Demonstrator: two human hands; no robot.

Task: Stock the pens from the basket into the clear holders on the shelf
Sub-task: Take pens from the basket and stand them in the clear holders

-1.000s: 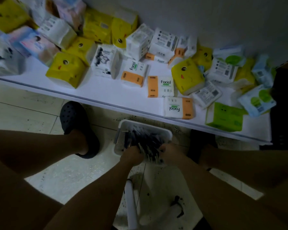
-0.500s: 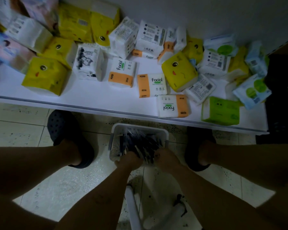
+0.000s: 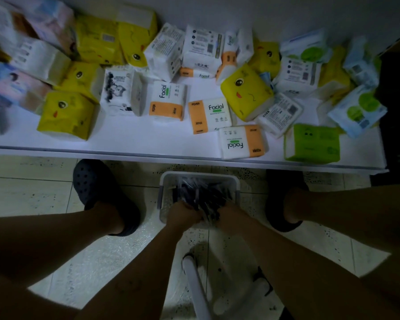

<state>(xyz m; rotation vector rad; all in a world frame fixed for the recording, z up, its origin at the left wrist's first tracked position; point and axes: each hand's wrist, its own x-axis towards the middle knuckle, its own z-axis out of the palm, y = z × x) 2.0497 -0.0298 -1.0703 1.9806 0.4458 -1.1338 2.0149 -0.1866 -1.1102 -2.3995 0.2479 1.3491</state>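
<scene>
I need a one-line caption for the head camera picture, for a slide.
Left hand and right hand among the pens in a basket on the floor, by a shelf of tissue packs.

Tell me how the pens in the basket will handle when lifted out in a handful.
The pens are many thin, stiff sticks lying loose and crossed in the basket, so a handful will probably splay and shed a few. Their glints suggest slick clear plastic, likely slippery. The left hand and right hand both grip them, which should help.
</scene>
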